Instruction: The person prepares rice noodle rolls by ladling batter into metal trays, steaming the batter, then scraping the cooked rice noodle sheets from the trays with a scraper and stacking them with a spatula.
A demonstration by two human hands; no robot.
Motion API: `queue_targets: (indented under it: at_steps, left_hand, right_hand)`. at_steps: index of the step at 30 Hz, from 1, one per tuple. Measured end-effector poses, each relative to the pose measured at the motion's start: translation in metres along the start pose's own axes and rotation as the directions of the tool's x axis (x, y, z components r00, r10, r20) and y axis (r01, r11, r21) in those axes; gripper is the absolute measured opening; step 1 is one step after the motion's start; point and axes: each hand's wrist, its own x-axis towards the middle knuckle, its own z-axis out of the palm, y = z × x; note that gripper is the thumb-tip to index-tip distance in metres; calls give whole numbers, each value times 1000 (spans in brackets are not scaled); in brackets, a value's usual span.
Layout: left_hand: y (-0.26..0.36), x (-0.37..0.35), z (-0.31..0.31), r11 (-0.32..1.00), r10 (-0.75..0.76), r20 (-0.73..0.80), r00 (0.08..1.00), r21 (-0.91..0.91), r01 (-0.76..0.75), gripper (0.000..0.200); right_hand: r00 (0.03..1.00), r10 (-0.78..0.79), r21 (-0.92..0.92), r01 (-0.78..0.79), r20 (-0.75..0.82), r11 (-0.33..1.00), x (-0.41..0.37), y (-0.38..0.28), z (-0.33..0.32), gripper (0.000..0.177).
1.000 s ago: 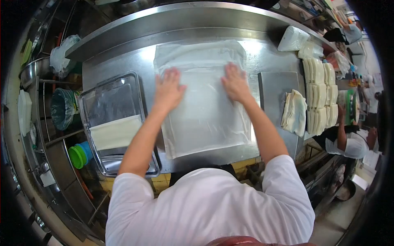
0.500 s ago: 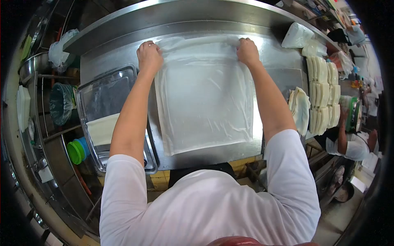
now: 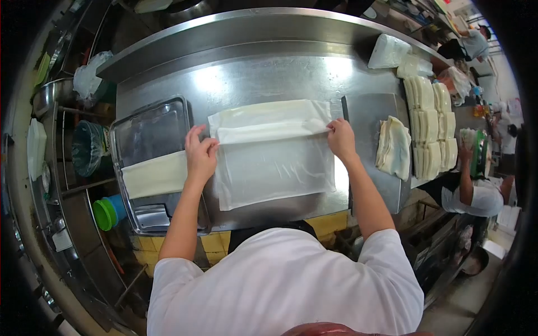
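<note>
A thin, translucent whitish sheet (image 3: 274, 173) lies on the steel table in front of me, its far part folded over and looking creamier. My left hand (image 3: 200, 154) pinches the folded edge at the left side, thumb and forefinger together. At the right side my right hand (image 3: 341, 139) grips the same edge between thumb and fingers, pulling it taut into a ridge across the sheet. Left of my left hand is a clear tray (image 3: 150, 134) holding a folded cream-coloured sheet (image 3: 154, 176), partly behind my forearm.
To the right, a loose folded cream piece (image 3: 393, 147) lies on a flat metal plate (image 3: 364, 112), beside stacked cream bundles (image 3: 428, 126). Plastic-wrapped packs (image 3: 388, 51) stand at the back right. A raised steel ledge (image 3: 252, 28) borders the table. A co-worker (image 3: 473, 196) is at far right.
Both hands have come toward me from the back of the table, bringing the sheet's far edge with them and folding it over. The sheet now covers less of the table.
</note>
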Motion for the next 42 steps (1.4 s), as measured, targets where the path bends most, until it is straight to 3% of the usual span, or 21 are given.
queue_targets:
  at_steps: [4,6,7,9,13,15,19,21,22,24,28,30,31,32,34,35,37,38,40,41,42]
  left_hand:
    - [13,-1,-2,996,-49,94,994,81,41,24]
    - [21,3,-4,994,-5,139,990,111,-10,27]
    - [22,4,-3,994,-8,134,991,112,-7,27]
    - [22,2,-2,989,23,178,984,139,-48,22]
    - [20,-3,-2,987,46,203,978,145,-76,13]
    - [19,-7,-2,992,60,174,983,102,-79,8]
    - [15,-11,-5,993,39,155,987,101,-56,7]
    - [12,-12,-6,995,37,181,983,88,-53,10]
    - [13,-13,-8,995,26,178,984,94,-43,10]
    - [14,-14,-10,997,44,151,987,58,-54,12]
    - [15,-20,-11,999,41,81,996,8,-42,13]
    - [16,-21,-13,999,46,59,997,-29,-45,12]
    - [16,-22,-13,999,37,57,998,-22,-36,12]
    - [17,-22,-12,999,44,46,998,-32,-43,12]
    - [18,-21,-12,998,45,28,999,-34,-45,11]
    - [19,-21,-13,998,44,6,999,-45,-43,11]
    - [19,-21,-14,997,43,-14,999,-56,-44,11]
    - [19,-21,-14,997,44,-33,998,-60,-46,10]
    - [18,-23,-15,997,38,-51,998,-65,-41,9]
    - [16,-22,-15,997,28,-46,999,-67,-31,9]
    - [16,-22,-15,997,21,-38,999,-68,-24,10]
  right_hand:
    - [992,-50,27,53,-120,998,-4,-28,-1,31]
    - [976,-209,65,204,68,977,6,-35,14,49]
    - [975,-213,65,209,68,976,13,-40,24,49]
    - [834,-337,-150,437,436,887,31,-47,44,62]
    - [861,-190,-362,385,471,849,109,-40,60,69]
    - [939,-178,-295,267,296,918,131,-47,59,66]
    - [848,-262,-217,394,460,893,127,-105,56,77]
    - [888,-92,-393,290,450,873,142,-114,68,93]
    - [945,-61,-467,214,321,858,160,-100,84,97]
    - [982,-1,-350,67,186,934,179,-96,93,99]
    - [925,-187,-196,261,332,945,162,-134,96,102]
    - [758,-282,-251,502,588,827,143,-168,96,109]
    - [742,-283,-288,538,608,792,143,-177,98,122]
    - [738,-290,-281,543,610,792,151,-176,108,122]
    - [930,-260,-379,346,261,858,176,-174,131,127]
    - [928,-263,-374,350,264,859,177,-175,136,127]
    - [909,-225,-117,282,352,952,176,-196,125,124]
    - [907,-229,-117,286,354,951,171,-208,120,124]
    - [735,-249,-255,499,631,828,151,-229,113,117]
    - [733,-250,-254,502,632,827,152,-232,117,117]
    - [818,-252,-289,444,518,848,154,-231,124,114]
